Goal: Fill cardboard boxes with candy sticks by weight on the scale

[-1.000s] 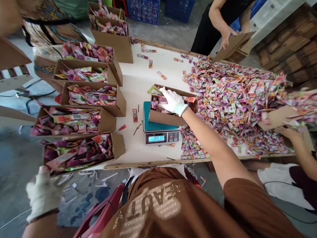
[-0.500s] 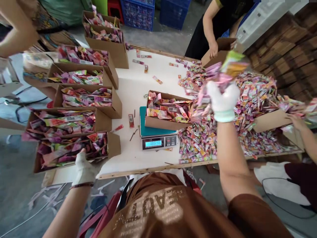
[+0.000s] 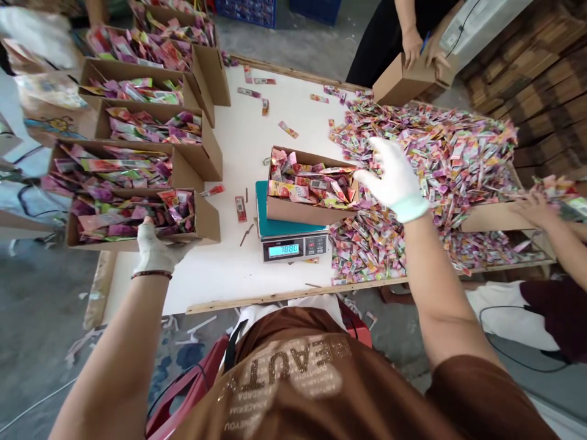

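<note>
A cardboard box (image 3: 298, 211) full of colourful sachets stands on a teal digital scale (image 3: 293, 245) with a lit display. My right hand (image 3: 395, 178), in a white glove, hovers with spread fingers just right of that box, over the big sachet pile (image 3: 435, 146); nothing is in it. My left hand (image 3: 155, 249), also gloved, grips the front wall of the nearest filled box (image 3: 192, 227) at the table's left front, thumb up at its rim.
Several more filled boxes (image 3: 202, 160) run back along the left of the white table (image 3: 229, 275). A person across holds a brown box (image 3: 403, 84). Another person's hand (image 3: 532, 206) works at a box (image 3: 486, 217) on the right. Loose sachets (image 3: 240, 209) lie near the scale.
My right hand, which held a raised handful of sachets, has come down empty and open beside the box on the scale. My left hand stays on the nearest filled box, now further onto the table.
</note>
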`<state>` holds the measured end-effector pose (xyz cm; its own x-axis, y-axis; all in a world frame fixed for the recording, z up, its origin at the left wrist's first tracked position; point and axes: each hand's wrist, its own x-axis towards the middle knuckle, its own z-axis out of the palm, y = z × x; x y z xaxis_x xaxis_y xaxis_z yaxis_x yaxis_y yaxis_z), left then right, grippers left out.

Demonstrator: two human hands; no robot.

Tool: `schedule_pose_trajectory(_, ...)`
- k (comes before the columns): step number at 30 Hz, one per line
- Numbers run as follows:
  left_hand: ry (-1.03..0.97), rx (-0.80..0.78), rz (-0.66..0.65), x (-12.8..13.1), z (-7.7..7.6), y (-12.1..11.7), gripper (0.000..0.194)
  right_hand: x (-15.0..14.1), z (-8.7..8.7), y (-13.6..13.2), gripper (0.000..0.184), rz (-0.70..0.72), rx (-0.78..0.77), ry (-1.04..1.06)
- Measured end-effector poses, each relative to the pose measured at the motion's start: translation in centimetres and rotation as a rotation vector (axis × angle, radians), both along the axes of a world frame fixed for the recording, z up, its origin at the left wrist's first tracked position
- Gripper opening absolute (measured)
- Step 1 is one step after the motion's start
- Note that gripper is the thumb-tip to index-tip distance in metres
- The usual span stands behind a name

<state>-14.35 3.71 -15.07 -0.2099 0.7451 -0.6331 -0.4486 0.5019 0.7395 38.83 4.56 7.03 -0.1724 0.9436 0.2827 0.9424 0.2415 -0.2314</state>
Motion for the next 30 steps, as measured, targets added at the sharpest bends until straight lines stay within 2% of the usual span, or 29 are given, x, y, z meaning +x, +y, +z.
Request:
schedule_pose_trajectory(3,-0.056,-0.122,0.031,0.1,0.0,-4.1,0.099,-5.1,-0.8,2.7,0.049,0.126,-0.07,-0.038)
schedule_pose_trajectory(5,-0.002,-0.197,0.007,0.4,-0.7,-8.3,0.087,-7.0,-1.2,4.1,0.038,0.146,-0.116,-0.062)
schedule_pose_trajectory(10,0.019,-0.403,-0.038,2.0,-3.7,-19.1,0.033,-7.8,-1.4,5.1,0.03,0.151,-0.142,-0.086)
schedule_pose_trajectory(13,0.032,-0.449,-0.031,3.2,-4.9,-22.8,0.023,-6.9,-1.6,5.2,0.029,0.138,-0.113,-0.093)
schedule_pose_trajectory(16,0.034,-0.42,-0.049,4.6,-5.6,-23.7,0.027,-5.9,-3.0,5.8,0.028,0.127,-0.087,-0.143)
schedule_pose_trajectory(20,0.058,-0.349,-0.116,6.7,-6.0,-22.6,0.046,-5.1,-5.9,7.5,0.034,0.076,-0.051,-0.234)
schedule_pose_trajectory(22,0.069,-0.306,-0.172,7.6,-5.8,-22.0,0.057,-5.1,-6.7,8.0,0.028,0.024,-0.083,-0.283)
schedule_pose_trajectory(25,0.088,-0.253,-0.259,8.8,-4.9,-21.6,0.07,-4.9,-6.1,7.8,0.016,0.01,-0.143,-0.291)
schedule_pose_trajectory(28,0.142,-0.231,-0.31,9.7,-3.7,-21.2,0.079,-4.3,-4.3,6.6,0.023,0.096,-0.11,-0.178)
schedule_pose_trajectory(30,0.191,-0.198,-0.329,10.1,-2.8,-19.9,0.082,-3.8,-3.3,5.7,0.027,0.118,-0.096,-0.063)
